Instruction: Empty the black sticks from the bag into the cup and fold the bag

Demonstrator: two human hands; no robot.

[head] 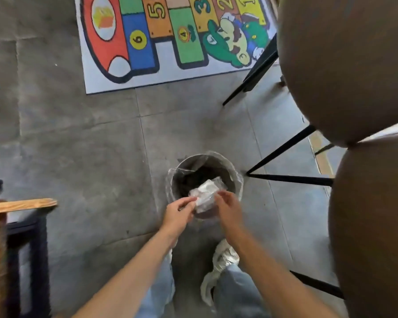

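Note:
A small clear plastic bag (pixel 204 194), crumpled and folded, hangs over a round grey bin (pixel 236 174) lined with clear plastic that stands on the floor. My left hand (pixel 178 214) pinches the bag's left edge. My right hand (pixel 228 208) holds its right edge with curled fingers. Both hands are just above the bin's near rim. Dark contents lie inside the bin; I cannot tell what they are. No cup and no black sticks show.
Two round brown tabletops (pixel 345 65) on black legs (pixel 283 148) fill the right side. A colourful hopscotch mat (pixel 166 42) lies on the grey floor beyond the bin. A wooden frame (pixel 0 226) stands at the left. My legs and a shoe (pixel 221 260) are below.

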